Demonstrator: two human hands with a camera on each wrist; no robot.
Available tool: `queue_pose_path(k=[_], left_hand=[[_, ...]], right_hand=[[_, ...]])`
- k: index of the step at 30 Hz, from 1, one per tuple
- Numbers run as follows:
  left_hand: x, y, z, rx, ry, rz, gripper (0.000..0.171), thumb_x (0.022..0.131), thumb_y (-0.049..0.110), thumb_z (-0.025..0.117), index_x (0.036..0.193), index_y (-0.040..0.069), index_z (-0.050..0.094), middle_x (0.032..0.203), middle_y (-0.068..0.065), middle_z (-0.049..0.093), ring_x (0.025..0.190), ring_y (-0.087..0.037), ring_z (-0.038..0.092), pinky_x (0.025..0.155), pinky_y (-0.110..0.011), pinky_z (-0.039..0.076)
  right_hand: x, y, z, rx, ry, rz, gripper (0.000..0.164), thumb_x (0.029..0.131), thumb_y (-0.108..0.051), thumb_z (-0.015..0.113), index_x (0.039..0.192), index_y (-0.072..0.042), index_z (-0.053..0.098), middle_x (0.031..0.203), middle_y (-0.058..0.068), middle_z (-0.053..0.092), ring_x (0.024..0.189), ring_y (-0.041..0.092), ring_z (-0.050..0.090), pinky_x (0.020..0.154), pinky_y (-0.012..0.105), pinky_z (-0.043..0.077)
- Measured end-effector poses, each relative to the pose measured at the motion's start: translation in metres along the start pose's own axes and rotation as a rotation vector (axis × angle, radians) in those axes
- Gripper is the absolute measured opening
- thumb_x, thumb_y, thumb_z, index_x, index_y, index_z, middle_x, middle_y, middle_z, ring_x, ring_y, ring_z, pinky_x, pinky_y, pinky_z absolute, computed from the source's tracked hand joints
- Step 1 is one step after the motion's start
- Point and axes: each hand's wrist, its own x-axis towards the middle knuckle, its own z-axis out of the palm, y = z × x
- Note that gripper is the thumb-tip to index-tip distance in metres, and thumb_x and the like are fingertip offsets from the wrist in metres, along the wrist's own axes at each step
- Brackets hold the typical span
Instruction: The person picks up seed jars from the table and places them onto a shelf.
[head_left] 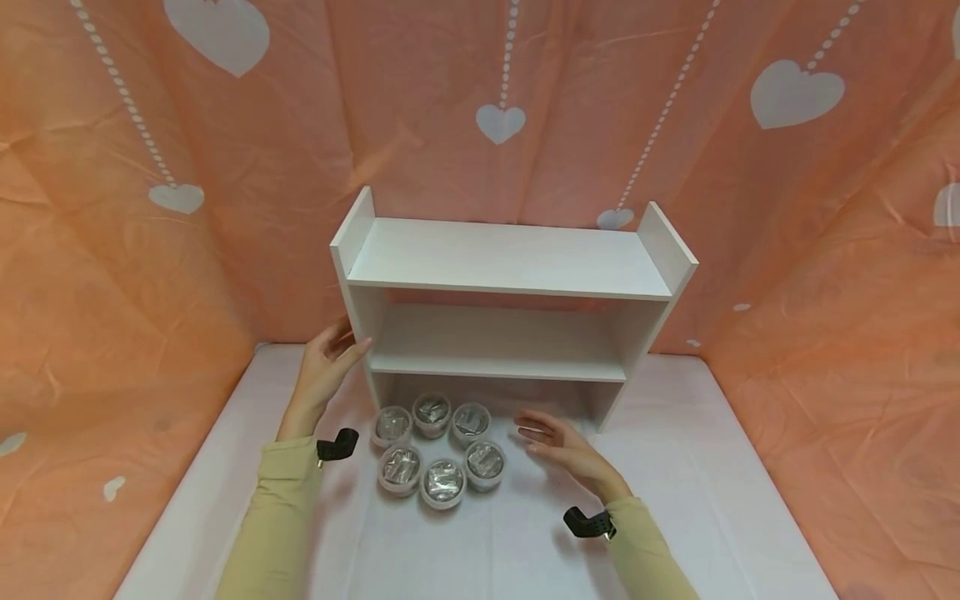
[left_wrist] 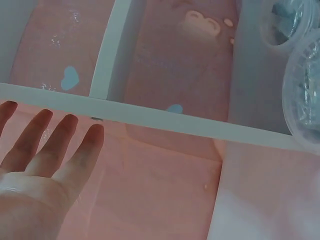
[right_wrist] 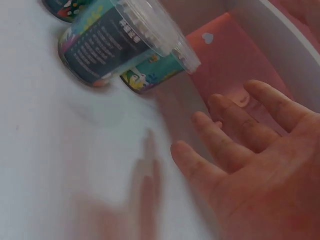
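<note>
A white two-tier shelf unit (head_left: 495, 342) stands on the table against the backdrop. My left hand (head_left: 327, 367) is at its left side panel, fingers extended along the outer face; in the left wrist view the fingertips lie right at the panel's edge (left_wrist: 165, 117). My right hand (head_left: 566, 450) hovers in front of the unit's lower right, fingers spread and holding nothing. Between the hands several lidded plastic cups (head_left: 443, 483) stand grouped, silvery packets showing through their clear lids. The right wrist view shows a cup's (right_wrist: 107, 45) printed side, dark and teal with colourful leaves.
A white cloth covers the table (head_left: 480, 558). Orange backdrop walls (head_left: 112, 250) with white hearts enclose it at the back and both sides. The cups stand close to the unit's front, below its lower shelf (head_left: 498, 358).
</note>
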Motion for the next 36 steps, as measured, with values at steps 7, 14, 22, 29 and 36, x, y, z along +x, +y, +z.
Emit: queue_pose_path(k=[7,14,22,29,36], left_hand=[[0.002,0.0,0.001,0.005,0.026,-0.01,0.054,0.094,0.008,0.062,0.142,-0.004,0.042,0.138,-0.026,0.044,0.119,-0.028,0.049,0.083,-0.017,0.05],[0.0,0.004,0.0,-0.016,0.023,0.001,0.051,0.095,0.011,0.061,0.141,-0.003,0.043,0.136,-0.024,0.046,0.111,-0.014,0.054,0.084,-0.021,0.052],[-0.001,0.006,-0.001,-0.057,0.006,-0.01,0.052,0.096,0.012,0.06,0.141,-0.004,0.043,0.136,-0.024,0.047,0.11,-0.013,0.056,0.085,-0.023,0.052],[0.0,0.005,-0.003,-0.032,-0.013,-0.035,0.054,0.096,0.015,0.06,0.143,-0.002,0.04,0.138,-0.027,0.044,0.112,-0.015,0.054,0.083,-0.022,0.052],[0.0,0.005,-0.004,-0.034,-0.022,-0.05,0.054,0.096,0.014,0.06,0.143,-0.003,0.04,0.139,-0.027,0.043,0.114,-0.019,0.053,0.084,-0.022,0.052]], right_hand=[[0.004,0.001,0.01,-0.012,-0.001,0.01,0.079,0.086,-0.003,0.07,0.145,0.013,0.02,0.144,0.038,0.024,0.133,0.051,0.023,0.105,0.05,0.036],[0.008,0.007,0.019,0.012,0.016,0.006,0.076,0.082,0.003,0.072,0.143,0.013,0.027,0.143,0.036,0.028,0.133,0.05,0.025,0.108,0.058,0.022],[0.008,0.018,0.027,-0.003,0.011,0.035,0.073,0.083,0.004,0.07,0.143,0.01,0.029,0.143,0.031,0.034,0.133,0.045,0.031,0.108,0.052,0.028],[0.009,0.022,0.031,0.014,0.012,0.034,0.074,0.082,0.003,0.073,0.142,0.011,0.03,0.142,0.03,0.036,0.132,0.042,0.034,0.109,0.048,0.03],[0.011,0.026,0.033,-0.012,0.009,0.026,0.073,0.081,0.003,0.073,0.141,0.011,0.032,0.141,0.031,0.037,0.13,0.044,0.035,0.109,0.05,0.029]])
